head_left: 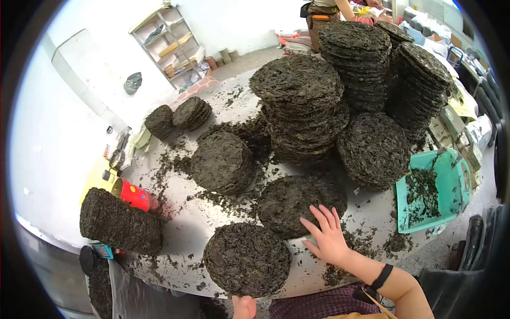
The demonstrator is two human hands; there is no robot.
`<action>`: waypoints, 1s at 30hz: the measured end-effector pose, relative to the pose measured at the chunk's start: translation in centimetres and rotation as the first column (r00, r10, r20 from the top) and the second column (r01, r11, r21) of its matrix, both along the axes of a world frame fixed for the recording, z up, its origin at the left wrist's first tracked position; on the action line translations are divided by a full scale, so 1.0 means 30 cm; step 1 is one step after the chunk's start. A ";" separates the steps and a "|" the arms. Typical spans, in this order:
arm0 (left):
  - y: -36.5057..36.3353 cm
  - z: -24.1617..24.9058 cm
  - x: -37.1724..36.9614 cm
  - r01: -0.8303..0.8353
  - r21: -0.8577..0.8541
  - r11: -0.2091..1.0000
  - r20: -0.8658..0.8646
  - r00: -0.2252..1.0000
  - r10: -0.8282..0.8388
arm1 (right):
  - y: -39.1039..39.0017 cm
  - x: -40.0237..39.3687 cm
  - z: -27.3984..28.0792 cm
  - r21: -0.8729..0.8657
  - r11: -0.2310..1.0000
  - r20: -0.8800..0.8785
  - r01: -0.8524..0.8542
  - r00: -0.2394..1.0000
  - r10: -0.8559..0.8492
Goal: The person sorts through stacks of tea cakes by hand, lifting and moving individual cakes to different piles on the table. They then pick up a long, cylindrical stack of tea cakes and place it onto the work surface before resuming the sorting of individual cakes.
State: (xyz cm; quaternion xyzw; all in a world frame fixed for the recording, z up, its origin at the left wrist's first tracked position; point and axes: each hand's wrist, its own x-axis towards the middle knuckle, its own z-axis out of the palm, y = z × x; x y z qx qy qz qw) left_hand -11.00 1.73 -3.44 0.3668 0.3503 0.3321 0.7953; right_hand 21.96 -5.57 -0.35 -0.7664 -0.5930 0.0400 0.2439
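Resting on a dark round cake, right hand has fingers spread apart | left hand at near edge of the front cake, mostly out of frame, can't say whether it grips | both cakes adjacent on near part of table | tall stack behind | green tub to the right

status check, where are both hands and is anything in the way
Left hand at front cake's near edge. Right hand spread over next cake. Loose crumbs nearby, tall stack behind.
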 end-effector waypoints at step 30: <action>0.008 0.034 0.115 0.112 0.026 0.993 -0.240 0.965 -0.103 | -0.012 -0.243 0.179 0.208 0.908 -0.597 -0.364 0.688 0.412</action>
